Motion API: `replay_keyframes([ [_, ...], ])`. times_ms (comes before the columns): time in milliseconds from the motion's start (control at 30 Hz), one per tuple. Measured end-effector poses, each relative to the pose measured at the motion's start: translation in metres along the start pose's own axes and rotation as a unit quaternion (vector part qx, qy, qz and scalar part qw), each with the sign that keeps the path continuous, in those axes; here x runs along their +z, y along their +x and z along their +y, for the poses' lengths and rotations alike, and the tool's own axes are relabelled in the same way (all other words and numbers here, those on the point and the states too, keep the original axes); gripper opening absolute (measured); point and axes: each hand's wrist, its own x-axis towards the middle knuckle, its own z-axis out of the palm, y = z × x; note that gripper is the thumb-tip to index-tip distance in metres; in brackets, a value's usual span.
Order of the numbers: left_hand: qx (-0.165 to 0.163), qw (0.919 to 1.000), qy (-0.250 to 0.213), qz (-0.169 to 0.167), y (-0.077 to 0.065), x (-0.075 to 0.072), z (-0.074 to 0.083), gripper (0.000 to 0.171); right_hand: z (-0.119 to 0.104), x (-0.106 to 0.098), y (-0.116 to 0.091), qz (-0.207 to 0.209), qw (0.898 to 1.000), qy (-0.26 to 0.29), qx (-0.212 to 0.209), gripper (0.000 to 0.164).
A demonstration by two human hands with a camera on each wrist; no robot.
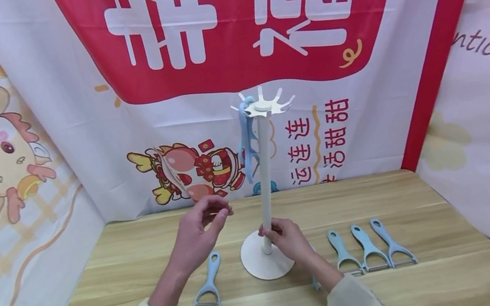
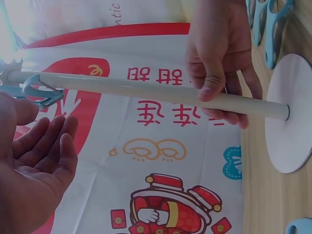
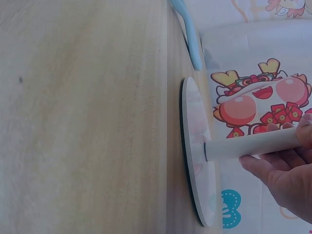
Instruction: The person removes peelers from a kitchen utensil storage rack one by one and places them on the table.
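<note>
A white stand, with its pole (image 1: 266,171) upright on a round base (image 1: 257,265), carries a ring of hooks (image 1: 266,106) at the top. Light-blue peelers (image 1: 248,141) hang from the hooks on its left side. Low on the pole, just above the base, my right hand (image 1: 288,239) grips it between thumb and fingers. My left hand (image 1: 201,226) is raised left of the pole, holding nothing, its fingers loosely bent. In the left wrist view the hanging peelers (image 2: 44,92) appear beyond that hand's fingertips.
On the wooden table (image 1: 145,258), a blue peeler (image 1: 213,270) lies left of the base. To the right lie three more, a near peeler (image 1: 338,245), a middle peeler (image 1: 363,238) and an outer peeler (image 1: 384,234). My right forearm partly hides another peeler (image 1: 316,283). Printed cloth (image 1: 198,112) hangs behind.
</note>
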Motion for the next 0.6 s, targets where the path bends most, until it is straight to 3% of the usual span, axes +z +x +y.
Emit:
replay_keyframes([
  [600,0.057,0.9977,-0.023,0.026,0.020,-0.002,0.024,0.020,0.001,-0.001,0.000,-0.001,1.000,-0.004,-0.017,0.018],
])
